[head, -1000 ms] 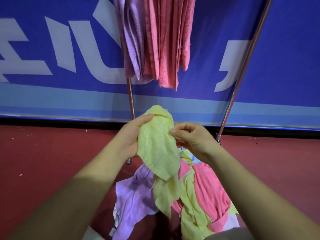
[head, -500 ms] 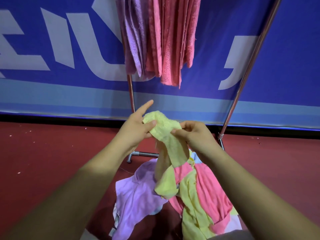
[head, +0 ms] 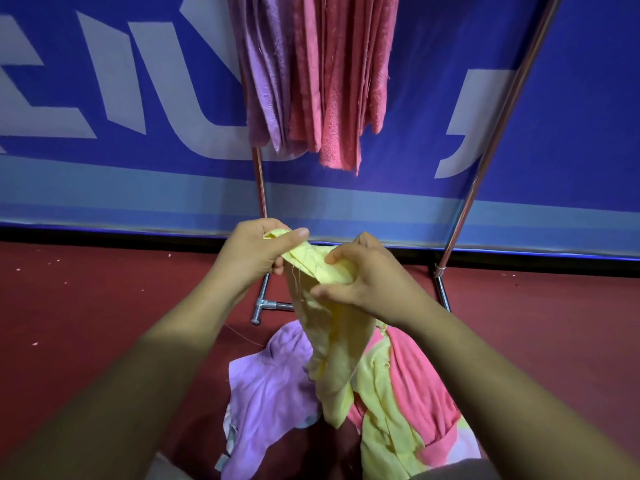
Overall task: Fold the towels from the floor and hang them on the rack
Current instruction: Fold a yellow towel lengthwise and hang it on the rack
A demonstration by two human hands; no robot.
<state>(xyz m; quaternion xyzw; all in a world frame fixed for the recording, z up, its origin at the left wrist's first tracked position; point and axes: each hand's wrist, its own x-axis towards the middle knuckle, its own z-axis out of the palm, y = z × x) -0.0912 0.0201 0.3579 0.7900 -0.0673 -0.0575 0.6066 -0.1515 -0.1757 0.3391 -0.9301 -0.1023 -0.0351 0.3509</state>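
Left hand [head: 249, 258], forefinger no longer raised, and right hand [head: 367, 285] pinch the unfolded yellow towel [head: 332, 344] in curled fingers, at 12 o'clock of the floor pile [head: 270, 386]. Hung towels [head: 332, 81] occupy the rack [head: 491, 143]; several remain.

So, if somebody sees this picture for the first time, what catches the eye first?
First the yellow towel in the centre, pinched at its top by the left hand and the right hand. Above it, folded purple and pink towels hang on the rack against a blue banner; below, a pile of towels lies on the red floor.
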